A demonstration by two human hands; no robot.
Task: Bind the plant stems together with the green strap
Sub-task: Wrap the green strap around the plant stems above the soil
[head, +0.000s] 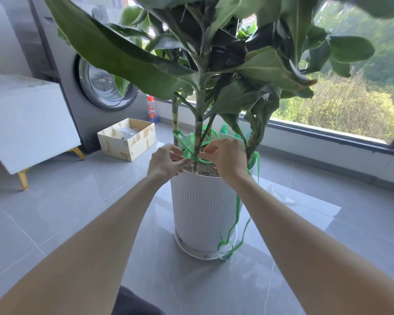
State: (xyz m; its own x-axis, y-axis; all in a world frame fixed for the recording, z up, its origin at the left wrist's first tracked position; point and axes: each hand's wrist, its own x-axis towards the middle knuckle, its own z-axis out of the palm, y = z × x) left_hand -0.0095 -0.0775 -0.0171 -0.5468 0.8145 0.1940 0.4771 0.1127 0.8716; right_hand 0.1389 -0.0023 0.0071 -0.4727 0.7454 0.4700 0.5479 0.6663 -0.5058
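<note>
Green strap [183, 142], thin flat plastic tape by the look of it, wrapped from the left stem [175, 119] across to the central stem [199, 123] just above the soil [206, 171]. More loops behind, plus a long loose tail over the pot [198, 205] rim at 3 o'clock, hanging down to a curl on the floor by the saucer [191, 250]. Pinched from both sides right at the central stem: left hand [166, 162] coming in from 9 o'clock with fingertips on it, right hand [225, 158] from 3 o'clock with thumb and curled fingers, so both grasping strap. Probably mid-knot or cinching, hard to tell which. Looks featherlight and floppy but kinda slick, likely to slip loose unless kept taut. Best held close to the crossing, not way out on the tail. Stems fairly stiff, big leaves up top, so no yanking. Grey tile all round the pot. Cardboard box [127, 138] at 10 o'clock, bottle [151, 109] at 11, washing machine [100, 83] beyond, window [328, 110] from 12 round to 3.
</note>
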